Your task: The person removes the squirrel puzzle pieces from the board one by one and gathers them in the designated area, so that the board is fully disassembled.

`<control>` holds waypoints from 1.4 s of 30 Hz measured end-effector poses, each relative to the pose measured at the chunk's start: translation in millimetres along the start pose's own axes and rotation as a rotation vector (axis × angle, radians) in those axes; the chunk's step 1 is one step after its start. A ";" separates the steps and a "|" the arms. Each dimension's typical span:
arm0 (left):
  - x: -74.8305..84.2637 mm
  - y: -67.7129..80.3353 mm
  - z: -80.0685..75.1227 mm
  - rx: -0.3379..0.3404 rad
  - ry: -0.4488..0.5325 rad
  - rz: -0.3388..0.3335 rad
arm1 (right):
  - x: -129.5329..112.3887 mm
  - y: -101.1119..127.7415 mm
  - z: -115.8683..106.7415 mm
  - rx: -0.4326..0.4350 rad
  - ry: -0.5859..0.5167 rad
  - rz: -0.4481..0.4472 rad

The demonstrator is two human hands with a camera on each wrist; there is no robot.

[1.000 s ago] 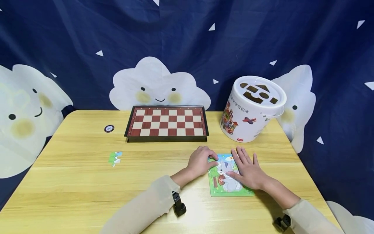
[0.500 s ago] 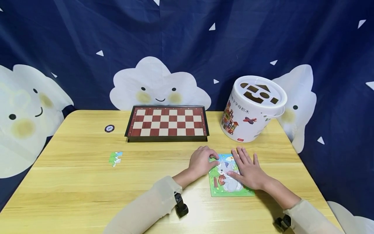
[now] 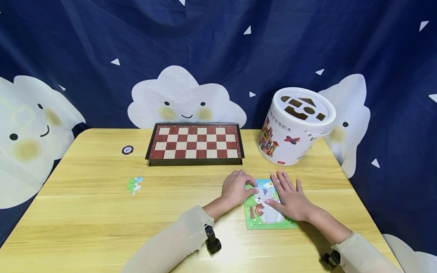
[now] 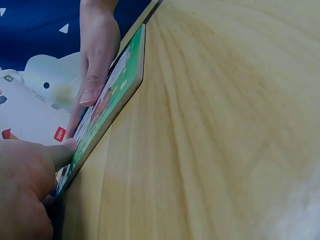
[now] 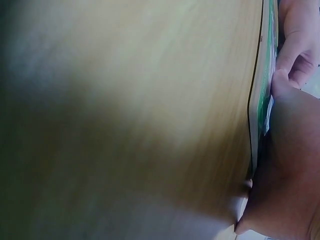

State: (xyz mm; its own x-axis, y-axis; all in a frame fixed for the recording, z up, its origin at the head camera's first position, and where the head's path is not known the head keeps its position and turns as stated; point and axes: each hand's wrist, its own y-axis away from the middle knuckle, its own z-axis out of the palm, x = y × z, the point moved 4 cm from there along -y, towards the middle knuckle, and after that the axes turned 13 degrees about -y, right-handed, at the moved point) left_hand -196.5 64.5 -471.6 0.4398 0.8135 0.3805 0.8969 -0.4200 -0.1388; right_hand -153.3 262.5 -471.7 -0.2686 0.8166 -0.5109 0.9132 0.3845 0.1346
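Observation:
A small jigsaw puzzle point(image 3: 269, 216) with a grey cartoon animal and a green border lies flat on the table. At its upper left corner my left hand point(image 3: 236, 188) has curled fingers and grips the board, with the thumb on the picture. My right hand point(image 3: 295, 203) rests on the puzzle's right side, fingers spread and straight. In the left wrist view, the board's edge point(image 4: 117, 107) shows beside both hands. The right wrist view shows the right hand point(image 5: 292, 155) over the puzzle's edge; part of the picture is hidden beneath it.
A loose puzzle piece point(image 3: 134, 185) lies to the left, below a round chip point(image 3: 128, 150). Behind stands a red and white checkered board point(image 3: 195, 143) in a black frame. A white bucket point(image 3: 290, 132) with shaped holes in its lid stands at the back right.
My left hand and sleeve have shifted very slightly to the right. The right hand stays where it was on the puzzle.

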 end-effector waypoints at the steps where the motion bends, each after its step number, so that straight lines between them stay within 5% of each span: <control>1: 0.5 -0.2 0.2 0.000 -0.004 0.000 | 0.0 0.0 0.0 0.000 -0.001 -0.001; 17: 1.7 0.3 2.0 0.011 0.014 -0.047 | -2.0 0.6 -0.1 0.010 0.000 -0.005; 27: -5.3 1.2 -5.3 0.005 0.157 -0.037 | 4.1 0.6 3.4 0.027 -0.030 -0.034; 33: -18.0 9.4 -13.0 -0.001 0.292 0.009 | 1.1 1.9 3.2 0.034 -0.051 -0.047; 42: -46.1 25.2 -33.9 0.043 0.355 0.075 | -3.5 2.6 -0.6 0.026 -0.048 -0.032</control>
State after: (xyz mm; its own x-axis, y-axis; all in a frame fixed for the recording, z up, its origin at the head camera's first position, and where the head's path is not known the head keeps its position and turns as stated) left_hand -195.7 2.8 -461.5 0.4678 0.5870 0.6607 0.8671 -0.4497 -0.2143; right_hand -150.2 260.9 -469.1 -0.2833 0.7823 -0.5547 0.9123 0.3983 0.0957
